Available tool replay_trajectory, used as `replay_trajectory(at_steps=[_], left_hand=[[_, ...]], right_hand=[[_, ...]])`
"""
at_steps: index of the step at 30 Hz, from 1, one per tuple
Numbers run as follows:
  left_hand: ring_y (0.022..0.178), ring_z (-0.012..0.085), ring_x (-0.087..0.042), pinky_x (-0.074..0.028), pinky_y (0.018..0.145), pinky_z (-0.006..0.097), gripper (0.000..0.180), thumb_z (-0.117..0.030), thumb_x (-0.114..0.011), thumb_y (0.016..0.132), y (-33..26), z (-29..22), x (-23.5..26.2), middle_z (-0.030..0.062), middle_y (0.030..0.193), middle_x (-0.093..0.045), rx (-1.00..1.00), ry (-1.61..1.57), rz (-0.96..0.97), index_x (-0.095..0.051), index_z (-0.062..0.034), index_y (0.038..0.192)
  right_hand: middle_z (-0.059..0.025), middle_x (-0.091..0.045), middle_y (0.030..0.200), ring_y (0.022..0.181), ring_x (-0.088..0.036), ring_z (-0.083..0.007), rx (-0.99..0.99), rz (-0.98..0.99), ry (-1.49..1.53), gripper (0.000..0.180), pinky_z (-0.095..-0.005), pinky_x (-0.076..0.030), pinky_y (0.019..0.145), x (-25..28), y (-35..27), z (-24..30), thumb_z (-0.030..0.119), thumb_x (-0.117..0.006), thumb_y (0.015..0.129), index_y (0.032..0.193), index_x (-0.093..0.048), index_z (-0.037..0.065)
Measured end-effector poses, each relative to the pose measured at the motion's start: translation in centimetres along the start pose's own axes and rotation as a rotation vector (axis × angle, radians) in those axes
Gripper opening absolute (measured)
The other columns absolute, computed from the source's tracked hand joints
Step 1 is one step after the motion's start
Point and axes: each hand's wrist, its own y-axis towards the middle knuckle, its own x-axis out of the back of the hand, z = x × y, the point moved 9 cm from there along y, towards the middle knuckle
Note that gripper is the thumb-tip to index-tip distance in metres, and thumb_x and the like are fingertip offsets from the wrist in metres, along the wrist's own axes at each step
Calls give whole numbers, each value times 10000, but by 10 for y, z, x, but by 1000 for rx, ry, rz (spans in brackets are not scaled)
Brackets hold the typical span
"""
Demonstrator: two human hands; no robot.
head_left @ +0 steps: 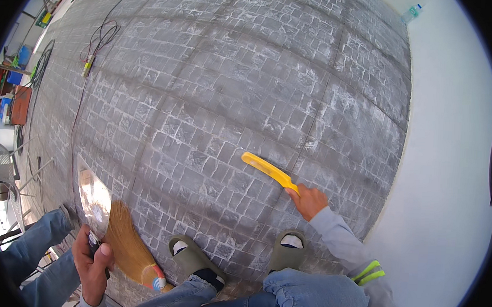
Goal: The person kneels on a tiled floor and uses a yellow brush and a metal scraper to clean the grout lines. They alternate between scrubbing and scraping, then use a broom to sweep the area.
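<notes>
Centrally, a yellow brush extends over the grey block-patterned floor, its handle wrapped by the curled fingers of the right hand. At lower left, the left hand pinches a metal scraper by its dark handle, blade upward, beside a straw broom.

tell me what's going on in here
The person's right hand grips a long, curved yellow brush-like tool at or just above the grey stone-patterned floor; contact is unclear. The left hand holds a shiny metal-bladed tool by its dark handle, blade up in view. A tan straw broom shows beside it. Another person's blue-jeaned legs are at left.
</notes>
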Motion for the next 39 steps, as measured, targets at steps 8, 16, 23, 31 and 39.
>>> replay_trajectory(at_steps=[8,16,23,31,39], left_hand=[[434,38,-368,-281,396,195,327,-340,-615,902,-6,23,3,-36,560,-394,100,-21,-47,-485,-41,922],[462,30,-420,-309,413,195,375,-307,-639,881,-7,-19,-22,-17,611,-474,-48,11,71,-508,35,962],[444,24,-400,-298,409,193,377,-300,-638,885,-6,23,-2,-17,589,-459,125,28,-19,-514,37,1001],[450,31,-400,-307,420,193,429,-341,-649,885,-4,-15,-29,-22,594,-468,21,-50,55,-512,39,1027],[472,29,-368,-279,427,194,393,-301,-627,886,-11,8,0,-21,637,-458,46,53,-26,-492,39,1031]], right_hand=[[-173,-633,651,591,-632,-371,117,-26,64,556,-473,-495,536,-11,45,32,556,-429,940,887,-619,37],[-172,-645,678,642,-651,-360,134,2,71,590,-460,-509,579,-5,71,61,578,-397,942,912,-622,34],[-174,-602,570,507,-610,-366,-103,99,-81,489,-483,-487,500,2,-40,-54,516,-496,929,885,-617,44],[-163,-631,643,598,-631,-368,212,-56,97,583,-473,-490,540,-24,117,106,569,-392,948,886,-621,37],[-165,-631,616,565,-636,-358,-70,98,-67,561,-472,-496,519,-2,-19,-33,559,-422,942,909,-627,38]])
